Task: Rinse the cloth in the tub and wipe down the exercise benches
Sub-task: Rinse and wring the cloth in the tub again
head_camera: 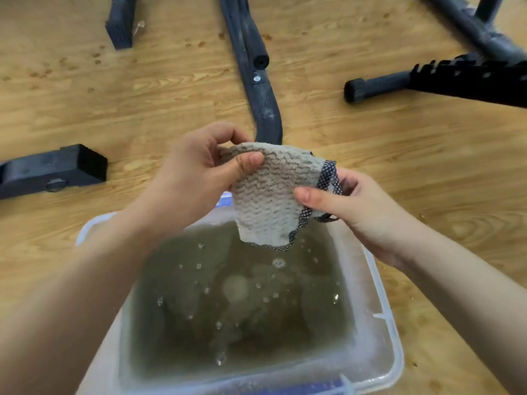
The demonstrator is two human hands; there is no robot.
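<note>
Left hand [196,169] pinches the top edge of the grey cloth [268,201] between thumb and curled fingers, while the right hand [350,206] grips its dotted-trim side the same way. So held, the cloth hangs just above the murky, bubbled water in the clear plastic tub [382,317]. Around the tub, on the wooden floor [142,104], stand the dark bench frames [256,67].

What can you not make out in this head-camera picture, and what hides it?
Tub bottom: head view, murky water hides it.
Bench frames: head view, top and right edges cut them off.
Right hand fingers: head view, partly behind the cloth.
</note>
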